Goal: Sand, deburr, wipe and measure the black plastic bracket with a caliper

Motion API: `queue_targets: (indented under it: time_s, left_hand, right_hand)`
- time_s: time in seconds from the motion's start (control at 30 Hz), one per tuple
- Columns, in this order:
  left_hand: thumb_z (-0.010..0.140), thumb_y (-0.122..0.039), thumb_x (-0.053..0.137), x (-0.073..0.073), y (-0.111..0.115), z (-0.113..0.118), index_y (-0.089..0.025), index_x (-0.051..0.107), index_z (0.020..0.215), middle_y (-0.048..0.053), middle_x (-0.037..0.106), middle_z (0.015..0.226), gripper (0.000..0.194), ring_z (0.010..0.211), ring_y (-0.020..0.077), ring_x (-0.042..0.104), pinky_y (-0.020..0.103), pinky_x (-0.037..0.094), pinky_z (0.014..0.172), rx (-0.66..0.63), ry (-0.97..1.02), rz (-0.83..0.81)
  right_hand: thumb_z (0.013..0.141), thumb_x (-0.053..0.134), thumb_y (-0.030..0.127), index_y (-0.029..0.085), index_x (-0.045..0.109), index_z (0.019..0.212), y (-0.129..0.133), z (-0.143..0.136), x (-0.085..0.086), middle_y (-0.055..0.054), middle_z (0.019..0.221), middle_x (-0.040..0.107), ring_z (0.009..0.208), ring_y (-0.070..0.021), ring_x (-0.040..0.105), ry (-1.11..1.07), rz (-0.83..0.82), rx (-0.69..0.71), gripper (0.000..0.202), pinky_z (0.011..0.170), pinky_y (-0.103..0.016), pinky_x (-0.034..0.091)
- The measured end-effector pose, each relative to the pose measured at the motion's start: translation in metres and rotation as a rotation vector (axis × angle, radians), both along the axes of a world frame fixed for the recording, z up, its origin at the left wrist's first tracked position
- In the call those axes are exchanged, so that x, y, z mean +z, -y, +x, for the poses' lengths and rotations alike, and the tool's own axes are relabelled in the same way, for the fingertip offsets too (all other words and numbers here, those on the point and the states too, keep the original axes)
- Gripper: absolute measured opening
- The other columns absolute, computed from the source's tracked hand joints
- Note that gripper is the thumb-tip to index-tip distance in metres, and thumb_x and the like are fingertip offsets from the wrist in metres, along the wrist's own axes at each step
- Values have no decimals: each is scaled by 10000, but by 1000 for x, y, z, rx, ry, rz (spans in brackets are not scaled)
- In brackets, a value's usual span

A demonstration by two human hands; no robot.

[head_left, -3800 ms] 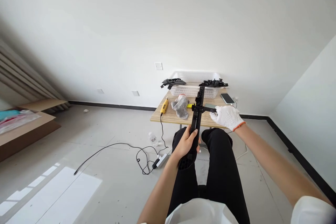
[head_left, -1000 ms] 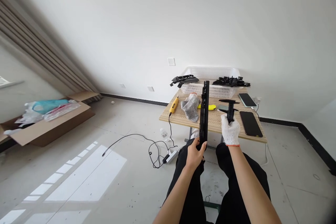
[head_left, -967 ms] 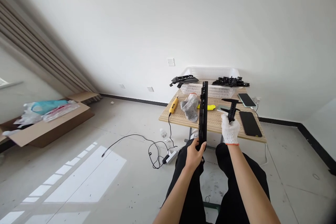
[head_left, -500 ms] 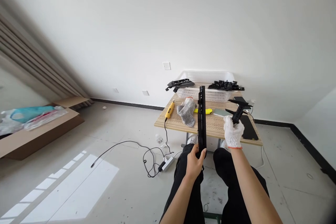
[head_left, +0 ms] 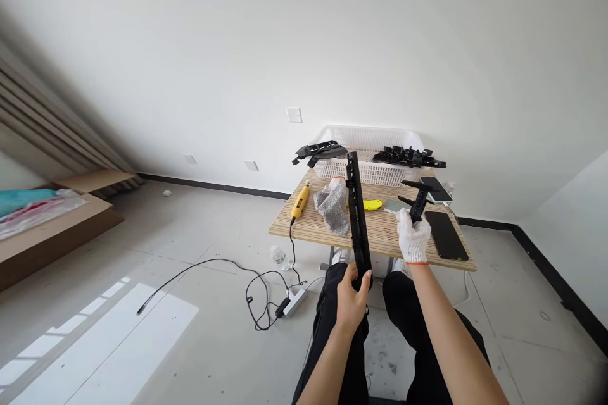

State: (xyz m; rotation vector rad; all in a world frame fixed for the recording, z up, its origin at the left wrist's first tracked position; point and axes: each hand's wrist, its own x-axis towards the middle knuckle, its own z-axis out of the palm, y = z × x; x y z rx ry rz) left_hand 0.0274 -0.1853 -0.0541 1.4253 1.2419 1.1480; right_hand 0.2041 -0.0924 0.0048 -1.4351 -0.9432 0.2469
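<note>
My bare left hand (head_left: 352,294) is closed round the lower end of a long black plastic strip (head_left: 360,218), which stands nearly upright in front of the table. My right hand (head_left: 412,237), in a white knit glove with an orange cuff, grips a black caliper (head_left: 418,202) over the table's right side, its jaws pointing left. Behind the strip lie a grey and white glove (head_left: 334,207) and a yellow box cutter (head_left: 372,205), partly hidden by it. A yellow rotary tool (head_left: 299,202) rests on the table's left side.
A white plastic basket (head_left: 380,172) with black plastic parts (head_left: 409,157) stands at the back of the wooden table (head_left: 285,228). Phones (head_left: 446,235) lie at its right. A power strip (head_left: 295,302), cables and a plastic bottle (head_left: 280,258) are on the floor.
The view has turned slightly to the right. The strip's top leans further left than before. Both hands keep their hold, and the caliper is a little lower and closer to the strip.
</note>
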Motion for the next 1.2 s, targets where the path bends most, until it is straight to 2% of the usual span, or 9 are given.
queue_targets:
  time_s: [0.17, 0.37, 0.5, 0.63, 0.73, 0.87, 1.0, 1.1, 1.2]
  left_hand:
    - [936, -515, 552, 2, -8, 2, -188, 634, 1060, 36, 699, 780, 360, 779, 201, 658, 277, 459, 716, 35, -25, 26]
    - [944, -474, 557, 8, -37, 8, -194, 612, 1127, 70, 751, 938, 339, 896, 214, 696, 299, 484, 802, 18, -12, 90]
    - [949, -467, 550, 25, -69, 18, -201, 598, 1153, 72, 760, 977, 339, 947, 219, 704, 303, 486, 830, 21, 12, 149]
    - [947, -497, 544, 46, -105, 28, -205, 608, 1128, 73, 762, 967, 351, 950, 227, 709, 301, 485, 815, -16, 0, 163]
    - [940, -525, 544, 52, -121, 33, -205, 613, 1142, 77, 768, 956, 384, 941, 239, 715, 309, 490, 801, -78, -40, 133]
    - [941, -521, 549, 51, -131, 33, -210, 610, 1142, 86, 765, 1024, 375, 1001, 243, 709, 316, 499, 830, -142, -85, 116]
    - [941, -512, 551, 51, -135, 30, -209, 607, 1132, 86, 766, 1019, 362, 981, 245, 714, 312, 505, 805, -169, -137, 111]
    - [945, -511, 541, 52, -132, 24, -213, 617, 1117, 75, 768, 974, 352, 963, 246, 719, 302, 508, 773, -181, -169, 113]
    - [944, -508, 546, 53, -125, 18, -215, 623, 1140, 65, 768, 963, 360, 954, 245, 724, 303, 512, 777, -180, -186, 105]
  right_hand:
    - [775, 621, 635, 162, 677, 708, 0, -1, -10, -59, 554, 635, 519, -192, 601, -96, -28, 71, 480, 468, -280, 433]
    - [729, 724, 573, 189, 618, 709, -7, -3, 9, 1, 537, 584, 434, -117, 497, -348, 75, 218, 398, 407, -245, 377]
    - [709, 755, 544, 187, 597, 693, -22, 2, 24, 17, 543, 567, 384, -64, 408, -545, 111, 220, 391, 344, -202, 288]
    - [735, 734, 542, 173, 617, 673, -38, 11, 32, 34, 517, 515, 359, -44, 351, -608, 87, 214, 393, 311, -190, 234]
    - [720, 754, 535, 173, 599, 649, -47, 15, 36, 29, 532, 516, 373, -41, 348, -631, 58, 263, 401, 313, -189, 223]
    - [696, 782, 537, 175, 586, 644, -54, 16, 36, 25, 539, 517, 389, -41, 337, -618, 20, 295, 415, 331, -198, 223]
    - [707, 770, 567, 200, 524, 605, -54, 15, 28, 37, 515, 458, 420, -65, 362, -578, -8, 314, 454, 362, -217, 247]
    - [756, 730, 588, 215, 455, 551, -50, 16, 21, 39, 489, 413, 456, -83, 390, -475, -49, 365, 506, 406, -226, 287]
    - [795, 690, 605, 219, 417, 523, -41, 18, 16, 45, 465, 363, 452, -81, 350, -363, -111, 414, 546, 417, -236, 271]
